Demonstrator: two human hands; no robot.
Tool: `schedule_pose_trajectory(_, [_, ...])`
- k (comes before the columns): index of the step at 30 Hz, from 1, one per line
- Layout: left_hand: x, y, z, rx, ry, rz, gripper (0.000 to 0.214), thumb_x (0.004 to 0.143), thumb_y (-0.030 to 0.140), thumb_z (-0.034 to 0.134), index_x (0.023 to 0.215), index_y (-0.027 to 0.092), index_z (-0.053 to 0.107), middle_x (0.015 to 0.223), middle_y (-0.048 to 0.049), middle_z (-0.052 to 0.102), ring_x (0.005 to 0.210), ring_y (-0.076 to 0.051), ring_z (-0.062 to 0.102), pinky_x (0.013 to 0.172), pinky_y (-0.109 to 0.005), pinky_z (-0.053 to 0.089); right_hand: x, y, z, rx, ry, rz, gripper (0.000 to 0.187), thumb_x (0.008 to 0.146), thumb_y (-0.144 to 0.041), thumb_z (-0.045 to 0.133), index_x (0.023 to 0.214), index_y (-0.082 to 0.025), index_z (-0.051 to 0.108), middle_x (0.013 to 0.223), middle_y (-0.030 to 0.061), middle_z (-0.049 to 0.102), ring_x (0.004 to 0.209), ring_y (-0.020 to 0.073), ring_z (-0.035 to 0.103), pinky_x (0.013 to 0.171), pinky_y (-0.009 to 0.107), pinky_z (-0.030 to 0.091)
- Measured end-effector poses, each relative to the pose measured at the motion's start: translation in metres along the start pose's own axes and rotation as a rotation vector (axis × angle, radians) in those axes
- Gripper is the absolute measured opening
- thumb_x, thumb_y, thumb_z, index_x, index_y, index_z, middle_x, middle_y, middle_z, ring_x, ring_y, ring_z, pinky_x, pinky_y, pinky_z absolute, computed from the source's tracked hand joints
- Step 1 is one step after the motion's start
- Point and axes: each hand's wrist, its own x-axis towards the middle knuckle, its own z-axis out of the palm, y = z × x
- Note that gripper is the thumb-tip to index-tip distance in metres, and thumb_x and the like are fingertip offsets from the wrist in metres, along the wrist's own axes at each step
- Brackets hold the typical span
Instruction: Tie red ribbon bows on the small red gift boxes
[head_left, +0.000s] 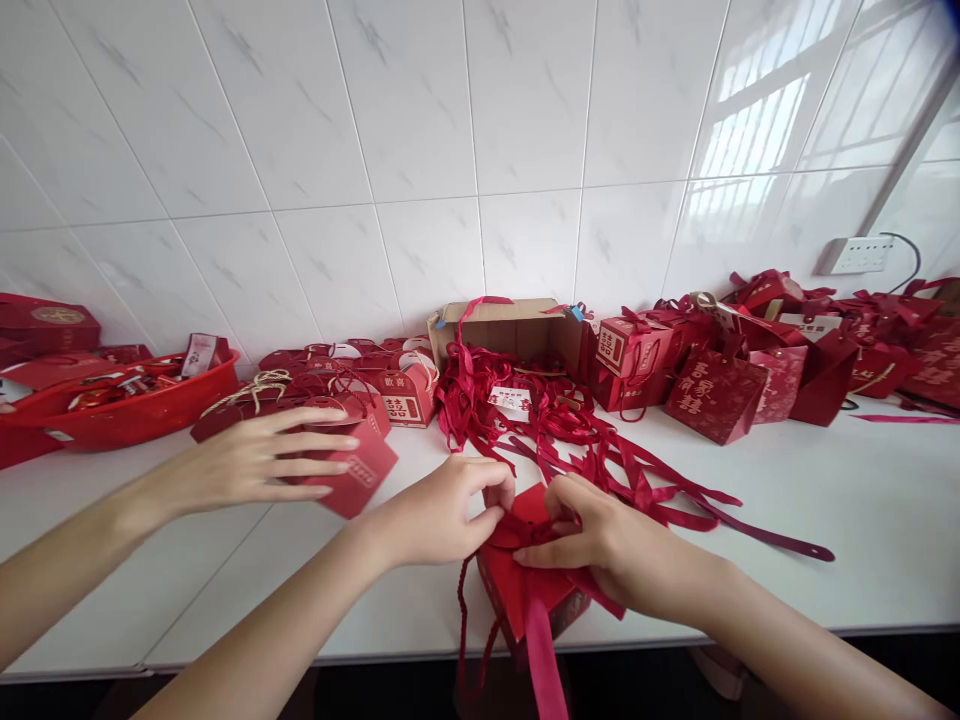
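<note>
A small red gift box (525, 590) stands near the front edge of the white table, a red ribbon (544, 655) hanging down its near side. My left hand (446, 510) is closed in a pinch at the ribbon bow on top. From the other side, my right hand (600, 545) grips the bow, index finger stretched across it. The knot is partly hidden by my fingers. A twisted dark red cord (463, 610) dangles left of the box. Another person's hand (262, 455) reaches in from the left over a red gift box (364, 468).
A cardboard box (517, 330) lies on its side against the tiled wall, a tangle of red ribbons (480, 390) spilling out. Finished-looking gift boxes (716, 395) crowd the right. A red basin (157, 420) holds small wrapped items at left. A power socket (855, 256) is on the wall.
</note>
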Motion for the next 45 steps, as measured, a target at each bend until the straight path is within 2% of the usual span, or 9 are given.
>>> schedule_pose_trajectory(3, [-0.002,-0.005,0.001,-0.056,-0.084,-0.028,0.025,0.085,0.025,0.038,0.093,0.024,0.061,0.088,-0.0019,0.066,0.082,-0.015,0.064,0.064,-0.025,0.046,0.000,0.002,0.002,0.109,0.019,0.013,0.037,0.092,-0.017,0.047,0.121,-0.033,0.064,0.087,0.0063,0.044,0.073,0.0151,0.046,0.062,0.027,0.043])
schedule_pose_trajectory(4, [0.001,-0.003,0.014,-0.011,-0.041,0.008,0.023,0.082,0.022,0.039,0.089,0.024,0.060,0.086,-0.0011,0.063,0.080,-0.015,0.061,0.066,-0.025,0.046,0.001,0.002,0.003,0.139,0.022,0.023,0.036,0.092,-0.017,0.047,0.120,-0.033,0.064,0.089,0.0066,0.044,0.074,0.0150,0.047,0.063,0.028,0.044])
schedule_pose_trajectory(8, [0.016,0.010,0.077,0.071,-0.192,0.060,0.016,0.068,0.009,0.050,0.076,0.022,0.055,0.085,0.0000,0.053,0.079,-0.015,0.052,0.074,-0.026,0.045,0.001,0.003,0.005,0.232,0.019,0.067,0.034,0.093,-0.018,0.046,0.116,-0.032,0.067,0.093,0.0076,0.045,0.077,0.0149,0.051,0.067,0.030,0.047])
schedule_pose_trajectory(10, [0.019,0.015,0.089,0.079,-0.237,0.043,0.013,0.071,0.009,0.049,0.077,0.021,0.051,0.089,-0.0009,0.048,0.081,-0.015,0.047,0.076,-0.026,0.044,0.002,0.003,0.004,0.264,0.027,0.080,0.034,0.093,-0.017,0.045,0.114,-0.032,0.068,0.094,0.0073,0.045,0.075,0.0141,0.051,0.067,0.030,0.048])
schedule_pose_trajectory(19, [0.013,0.015,0.081,-0.113,-0.300,-0.038,0.027,0.094,0.040,0.038,0.080,0.022,0.053,0.122,-0.0048,0.045,0.122,-0.022,0.039,0.103,-0.035,0.034,0.001,0.004,0.007,0.356,0.072,0.099,0.036,0.090,-0.010,0.049,0.112,-0.030,0.069,0.098,0.0073,0.046,0.084,0.0147,0.054,0.076,0.029,0.050])
schedule_pose_trajectory(27, [0.014,0.008,0.095,-0.293,-0.062,-0.069,0.030,0.094,0.041,0.037,0.079,0.021,0.054,0.127,-0.0041,0.048,0.122,-0.021,0.042,0.106,-0.032,0.030,-0.003,0.006,0.008,0.324,0.064,0.094,0.037,0.090,-0.011,0.049,0.115,-0.032,0.067,0.095,0.0054,0.043,0.080,0.0128,0.053,0.073,0.026,0.049])
schedule_pose_trajectory(31, [0.013,0.014,0.100,-0.280,-0.016,-0.032,0.022,0.089,0.033,0.048,0.072,0.020,0.046,0.115,-0.0049,0.053,0.111,-0.020,0.048,0.099,-0.030,0.035,-0.002,0.006,0.001,0.405,0.129,0.046,0.036,0.092,-0.008,0.040,0.111,-0.024,0.065,0.099,0.0063,0.048,0.090,0.0144,0.053,0.080,0.028,0.048])
schedule_pose_trajectory(36, [0.015,0.021,0.106,-0.319,0.003,-0.062,0.028,0.089,0.034,0.049,0.067,0.020,0.039,0.098,-0.0030,0.060,0.092,-0.017,0.055,0.084,-0.027,0.042,0.001,0.007,0.002,0.556,0.257,0.212,0.010,0.091,-0.012,0.044,0.097,-0.021,0.045,0.094,0.0029,0.054,0.081,0.0133,0.052,0.071,0.027,0.047])
schedule_pose_trajectory(45, [0.018,0.022,0.119,-0.341,0.094,-0.092,0.039,0.086,0.031,0.053,0.060,0.021,0.026,0.081,-0.0011,0.063,0.077,-0.015,0.057,0.070,-0.024,0.043,0.003,0.011,0.012,0.686,0.391,0.326,0.007,0.090,-0.021,0.052,0.090,-0.021,0.045,0.086,0.0000,0.050,0.071,0.0113,0.048,0.062,0.024,0.042])
